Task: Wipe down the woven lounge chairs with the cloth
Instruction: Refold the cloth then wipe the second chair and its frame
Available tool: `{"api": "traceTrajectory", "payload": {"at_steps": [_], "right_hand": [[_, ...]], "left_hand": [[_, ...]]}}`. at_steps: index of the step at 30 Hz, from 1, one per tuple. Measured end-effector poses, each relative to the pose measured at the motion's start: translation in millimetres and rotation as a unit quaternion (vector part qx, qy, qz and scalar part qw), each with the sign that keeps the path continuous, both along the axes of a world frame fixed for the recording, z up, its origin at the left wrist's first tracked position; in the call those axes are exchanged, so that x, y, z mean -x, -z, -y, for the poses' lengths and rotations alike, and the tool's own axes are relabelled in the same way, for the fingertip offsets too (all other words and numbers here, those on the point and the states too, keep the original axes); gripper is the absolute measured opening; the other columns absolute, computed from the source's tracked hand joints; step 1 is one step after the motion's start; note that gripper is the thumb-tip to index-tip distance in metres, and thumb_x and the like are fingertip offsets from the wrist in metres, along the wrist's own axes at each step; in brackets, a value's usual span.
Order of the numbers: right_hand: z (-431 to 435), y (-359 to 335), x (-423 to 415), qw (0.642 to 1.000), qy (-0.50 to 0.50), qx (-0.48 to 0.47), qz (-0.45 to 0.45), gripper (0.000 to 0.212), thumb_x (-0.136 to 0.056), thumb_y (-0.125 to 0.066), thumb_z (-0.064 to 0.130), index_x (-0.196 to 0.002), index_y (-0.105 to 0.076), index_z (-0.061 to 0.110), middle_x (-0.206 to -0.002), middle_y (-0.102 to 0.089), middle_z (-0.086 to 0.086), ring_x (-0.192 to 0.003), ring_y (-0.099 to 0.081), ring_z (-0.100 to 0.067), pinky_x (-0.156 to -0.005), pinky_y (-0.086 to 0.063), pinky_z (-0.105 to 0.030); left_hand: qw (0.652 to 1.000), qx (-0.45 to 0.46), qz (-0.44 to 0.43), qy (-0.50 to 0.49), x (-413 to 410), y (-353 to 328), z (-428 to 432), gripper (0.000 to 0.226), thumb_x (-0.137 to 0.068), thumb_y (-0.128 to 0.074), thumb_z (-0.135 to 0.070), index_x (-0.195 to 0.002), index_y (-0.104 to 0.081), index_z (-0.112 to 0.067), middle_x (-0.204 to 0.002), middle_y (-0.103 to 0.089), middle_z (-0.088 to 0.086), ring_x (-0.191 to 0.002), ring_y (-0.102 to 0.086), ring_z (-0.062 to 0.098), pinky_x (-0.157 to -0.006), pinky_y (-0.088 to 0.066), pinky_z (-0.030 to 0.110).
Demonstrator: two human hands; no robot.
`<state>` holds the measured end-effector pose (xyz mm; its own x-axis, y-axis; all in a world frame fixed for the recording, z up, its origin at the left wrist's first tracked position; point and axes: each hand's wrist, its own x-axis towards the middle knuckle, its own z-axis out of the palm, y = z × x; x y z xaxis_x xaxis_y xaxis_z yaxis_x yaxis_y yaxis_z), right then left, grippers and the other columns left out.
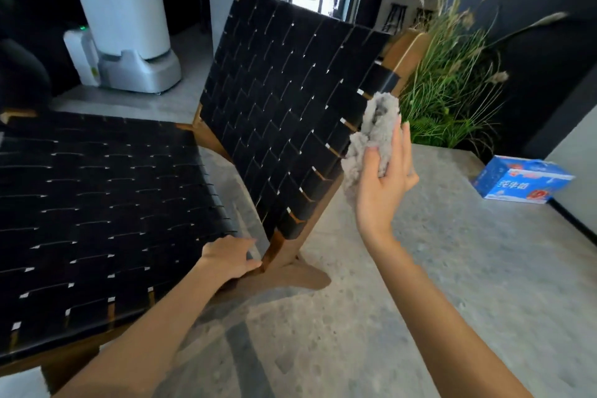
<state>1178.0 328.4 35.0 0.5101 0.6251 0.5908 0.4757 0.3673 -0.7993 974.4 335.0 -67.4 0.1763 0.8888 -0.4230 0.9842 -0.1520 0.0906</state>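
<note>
Left hand (231, 257) grips woven seat (97, 203) edge

I am seeing a blue carton (521, 179) lying on the grey floor (452, 268) beside a pale wall (578, 139). Tall grassy plants (452, 84) are standing near it, and a white machine (129, 26) is sitting at the far left.

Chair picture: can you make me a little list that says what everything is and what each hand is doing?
seat: black woven straps, wooden frame
backrest: black woven straps, leaning back
cloth: grey, fluffy, bunched up at the backrest's side edge
right hand: holds the cloth, thumb over it
left hand: grips the seat's rear corner
floor: grey and speckled
box: blue, on the floor at the right
plants: tall grasses behind the backrest
</note>
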Motion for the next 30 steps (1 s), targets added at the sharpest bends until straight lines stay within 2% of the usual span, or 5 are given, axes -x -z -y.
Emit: {"api": "traceTrajectory", "payload": {"at_steps": [8,18,22,26,30], "right_hand": [[-68.9,-83.1,-25.5,0.996,0.056,-0.070,0.009,0.050,-0.097,-0.042,0.024,-0.147,-0.036,0.026,-0.158,-0.023,-0.001,-0.134,-0.030,-0.006,-0.102,-0.005,-0.017],[-72.3,-38.7,-11.1,0.980,0.074,-0.138,0.119,0.053,-0.089,-0.049,0.011,-0.141,-0.046,0.019,-0.152,-0.035,-0.009,-0.132,-0.027,0.008,-0.106,-0.028,-0.038],[-67.4,-17.5,-4.6,0.978,0.079,-0.135,0.135,0.054,-0.088,-0.047,0.011,-0.141,-0.046,0.021,-0.154,-0.031,-0.009,-0.136,-0.024,0.001,-0.102,-0.030,-0.055],[-57.3,36.5,12.7,0.979,0.074,-0.103,0.160,0.057,-0.088,-0.049,0.005,-0.143,-0.045,0.018,-0.156,-0.026,-0.009,-0.142,-0.016,-0.004,-0.110,-0.019,-0.036],[-47.0,83.2,29.1,0.984,0.062,-0.055,0.159,0.060,-0.089,-0.047,0.005,-0.145,-0.039,0.022,-0.158,-0.021,-0.005,-0.144,-0.020,-0.016,-0.112,-0.016,-0.040]], "left_hand": [[0.978,-0.165,0.122,0.022,-19.6,-38.3,-10.8,0.060,-0.097,-0.044,-0.049,-0.150,-0.017,-0.042,-0.114,-0.062,0.007,-0.101,-0.061,0.025,-0.074,-0.050,0.034],[0.910,-0.117,0.383,0.111,-58.8,-57.4,-21.2,0.075,-0.100,-0.049,-0.022,-0.149,0.004,-0.042,-0.159,0.006,-0.011,-0.148,-0.003,0.021,-0.102,-0.029,0.020],[0.915,-0.076,0.388,0.079,-56.6,-55.7,-18.2,0.077,-0.100,-0.049,-0.019,-0.149,0.005,-0.043,-0.160,0.002,-0.011,-0.135,-0.033,0.038,-0.099,-0.042,0.040],[0.911,-0.043,0.401,0.085,-49.7,-48.4,-18.3,0.077,-0.099,-0.050,-0.016,-0.141,0.005,-0.050,-0.161,-0.002,-0.007,-0.100,-0.044,0.000,-0.100,-0.039,0.031],[0.920,-0.026,0.384,0.077,-43.0,-37.5,-10.8,0.071,-0.099,-0.046,-0.005,-0.151,-0.006,-0.031,-0.159,-0.009,-0.009,-0.146,-0.017,0.016,-0.115,-0.024,0.037]]}}
